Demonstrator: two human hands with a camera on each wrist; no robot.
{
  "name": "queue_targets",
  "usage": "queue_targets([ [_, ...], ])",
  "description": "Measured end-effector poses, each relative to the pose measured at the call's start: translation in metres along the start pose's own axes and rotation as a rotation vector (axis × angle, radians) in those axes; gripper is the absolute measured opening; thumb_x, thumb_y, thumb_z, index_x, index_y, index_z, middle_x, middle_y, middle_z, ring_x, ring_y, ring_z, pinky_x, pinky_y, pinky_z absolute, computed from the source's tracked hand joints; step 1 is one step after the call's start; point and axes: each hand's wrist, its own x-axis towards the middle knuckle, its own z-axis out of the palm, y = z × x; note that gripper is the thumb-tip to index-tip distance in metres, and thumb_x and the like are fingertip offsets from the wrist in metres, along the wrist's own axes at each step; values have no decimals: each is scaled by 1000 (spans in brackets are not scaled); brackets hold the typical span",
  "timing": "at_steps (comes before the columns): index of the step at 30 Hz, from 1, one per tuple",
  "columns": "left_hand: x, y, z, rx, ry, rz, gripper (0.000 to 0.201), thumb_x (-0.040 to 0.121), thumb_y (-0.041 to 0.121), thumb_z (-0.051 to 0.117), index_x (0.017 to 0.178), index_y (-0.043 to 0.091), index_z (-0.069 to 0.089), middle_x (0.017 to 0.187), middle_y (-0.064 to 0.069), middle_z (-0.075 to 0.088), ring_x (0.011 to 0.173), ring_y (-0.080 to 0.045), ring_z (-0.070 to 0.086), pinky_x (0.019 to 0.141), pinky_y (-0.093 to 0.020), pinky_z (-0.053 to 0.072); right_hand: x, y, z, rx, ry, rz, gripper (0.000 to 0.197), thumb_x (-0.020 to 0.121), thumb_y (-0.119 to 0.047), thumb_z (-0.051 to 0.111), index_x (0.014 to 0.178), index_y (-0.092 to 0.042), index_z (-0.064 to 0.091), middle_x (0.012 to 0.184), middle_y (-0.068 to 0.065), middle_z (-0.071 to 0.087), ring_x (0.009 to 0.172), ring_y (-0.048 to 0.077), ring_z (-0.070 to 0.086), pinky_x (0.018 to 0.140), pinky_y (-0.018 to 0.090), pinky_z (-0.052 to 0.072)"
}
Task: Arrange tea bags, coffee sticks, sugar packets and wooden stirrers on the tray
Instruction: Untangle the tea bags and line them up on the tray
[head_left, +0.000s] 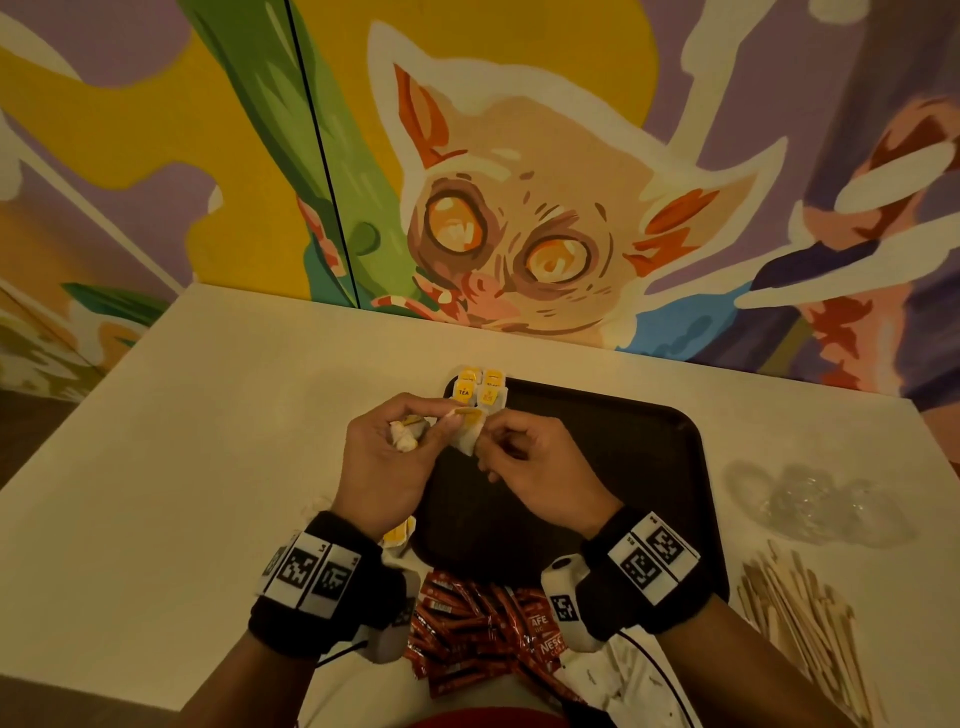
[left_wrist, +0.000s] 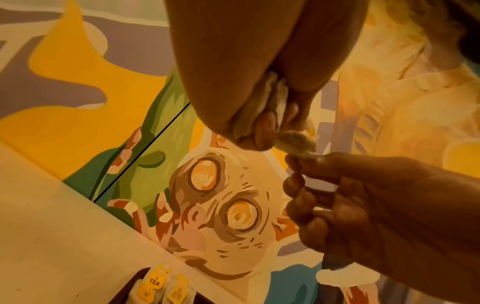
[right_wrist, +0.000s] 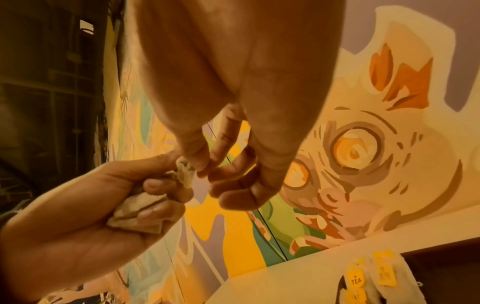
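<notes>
A black tray (head_left: 597, 467) lies in the middle of the pale table. Several yellow-tagged tea bags (head_left: 479, 387) sit in rows at its far left corner; they also show low in the wrist views as tea bags (left_wrist: 161, 288) and tea bags (right_wrist: 369, 277). My left hand (head_left: 441, 423) hovers over the tray's left edge and grips a bunch of tea bags (right_wrist: 135, 214) in its curled fingers. One tea bag (head_left: 470, 431) hangs between both hands. My right hand (head_left: 485, 441) pinches this tea bag's (right_wrist: 185, 172) edge with thumb and forefinger.
Red coffee sticks (head_left: 467, 623) are piled at the near table edge between my wrists. Wooden stirrers (head_left: 800, 613) lie in a heap at the right, with crumpled clear plastic (head_left: 810, 504) behind them. More tea bags (head_left: 397, 535) lie under my left wrist. A painted wall stands behind the table.
</notes>
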Motion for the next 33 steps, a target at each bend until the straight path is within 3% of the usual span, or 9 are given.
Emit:
queue_targets([
  [3,1,-3,2,14,56,-17,5,83,0,67,88,0,68,61,10,64,45,2,52,48,-8,39,-1,-2,-2,30,42,-10,26,93,-12,64,117,-20,63,107,-1,66,87,14,67,78,29,56],
  [6,0,-4,5,33,74,-32,6,84,1,68,89,-1,68,59,11,63,44,2,50,46,-9,38,-3,-7,-1,112,91,-45,30,91,-12,67,120,-20,61,114,-1,64,90,14,66,85,32,54],
  [11,-1,-6,9,26,105,-95,2,83,7,68,85,8,69,59,6,64,41,-3,45,41,-15,36,0,2,11,86,184,-104,2,90,-17,69,90,-18,69,86,1,69,84,16,67,81,32,57],
  [15,-1,-11,8,50,135,-148,3,84,10,69,86,10,70,53,5,60,39,-6,38,39,-19,32,3,12,14,100,179,-53,7,90,-18,68,92,-12,71,84,3,69,73,9,63,67,24,53],
  [19,-1,-24,2,122,162,-232,5,85,15,70,88,12,71,55,6,59,42,-9,42,40,-22,35,13,24,12,83,151,77,15,91,-17,68,104,-12,72,94,3,71,67,-2,62,60,18,51],
  [22,0,-38,-5,91,275,-374,3,88,13,68,89,10,70,63,3,59,48,-8,47,43,-22,40,26,40,4,25,158,192,9,91,-20,67,100,-22,70,95,-6,70,67,-6,62,60,14,50],
  [26,-4,-52,-18,-16,304,-529,8,91,9,61,91,2,65,73,-11,56,55,-15,45,47,-25,38,55,72,-8,-63,193,358,18,91,-23,68,107,-17,70,101,-4,70,70,2,63,61,15,50],
  [29,-7,-61,-26,-88,283,-652,9,94,11,58,92,4,62,80,-10,62,57,-16,49,52,-29,37,75,95,-13,-135,224,472,23,91,-25,68,112,-14,69,101,1,71,67,4,64,62,17,50],
  [33,-9,-71,-31,-131,274,-748,12,95,10,55,100,0,58,84,-12,61,59,-16,51,50,-26,37,98,113,-16,-179,241,566,25,91,-23,68,114,-13,67,105,6,71,65,5,63,54,13,46],
])
